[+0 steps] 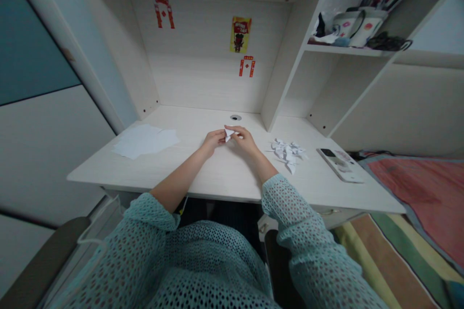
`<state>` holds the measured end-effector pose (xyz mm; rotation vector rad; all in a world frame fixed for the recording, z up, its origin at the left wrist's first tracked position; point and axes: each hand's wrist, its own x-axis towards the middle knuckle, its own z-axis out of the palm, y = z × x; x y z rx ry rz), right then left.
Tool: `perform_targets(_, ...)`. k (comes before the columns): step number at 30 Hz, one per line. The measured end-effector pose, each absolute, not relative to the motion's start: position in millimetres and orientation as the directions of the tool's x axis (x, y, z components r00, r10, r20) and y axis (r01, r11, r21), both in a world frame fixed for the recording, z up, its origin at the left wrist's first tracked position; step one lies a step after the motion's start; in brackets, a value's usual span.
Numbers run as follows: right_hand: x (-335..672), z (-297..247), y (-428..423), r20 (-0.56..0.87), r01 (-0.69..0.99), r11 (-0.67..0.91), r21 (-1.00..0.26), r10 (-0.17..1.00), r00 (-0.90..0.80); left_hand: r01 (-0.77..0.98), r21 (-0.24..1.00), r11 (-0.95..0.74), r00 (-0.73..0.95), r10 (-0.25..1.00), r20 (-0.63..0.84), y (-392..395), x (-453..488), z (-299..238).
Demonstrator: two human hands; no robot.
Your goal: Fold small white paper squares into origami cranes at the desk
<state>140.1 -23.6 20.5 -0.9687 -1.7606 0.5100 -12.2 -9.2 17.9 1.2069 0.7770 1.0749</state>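
A small folded piece of white paper (228,134) rests between both hands near the middle of the pale wooden desk (217,174). My left hand (213,139) pinches its left side with curled fingers. My right hand (243,138) grips its right side, fingers closed on the paper. Both forearms lie on the desk, with teal knitted sleeves pushed up to the elbows.
A stack of flat white paper sheets (145,140) lies at the left of the desk. A heap of folded white paper pieces (288,151) sits to the right, and a phone (340,164) beyond it. A shelf holds cups with scissors (366,19). A bed with striped cover (416,217) adjoins.
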Motion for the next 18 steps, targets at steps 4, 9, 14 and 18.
perform_targets(4, 141.2, 18.7, -21.1, 0.533, 0.313, 0.556, -0.77, 0.83, -0.163, -0.208, 0.978, 0.027, 0.352, 0.935, 0.049, -8.6, -12.8, 17.1)
perform_targets(9, 138.9, 16.5, -21.0, 0.511, 0.322, 0.534, -0.782, 0.845, -0.159, -0.208, 0.978, 0.004, 0.342, 0.937, 0.069, -8.5, -12.7, 15.2)
perform_targets(14, 137.4, 19.2, -22.3, 0.519, 0.254, 0.521, -0.815, 0.851, -0.079, -0.236, 0.972, 0.016, 0.337, 0.939, 0.067, -6.5, -13.0, 15.0)
perform_targets(18, 140.4, 19.3, -20.3, 0.495, 0.19, 0.479, -0.857, 0.868, 0.042, -0.236, 0.972, 0.014, 0.332, 0.941, 0.068, -3.5, -13.2, 12.4)
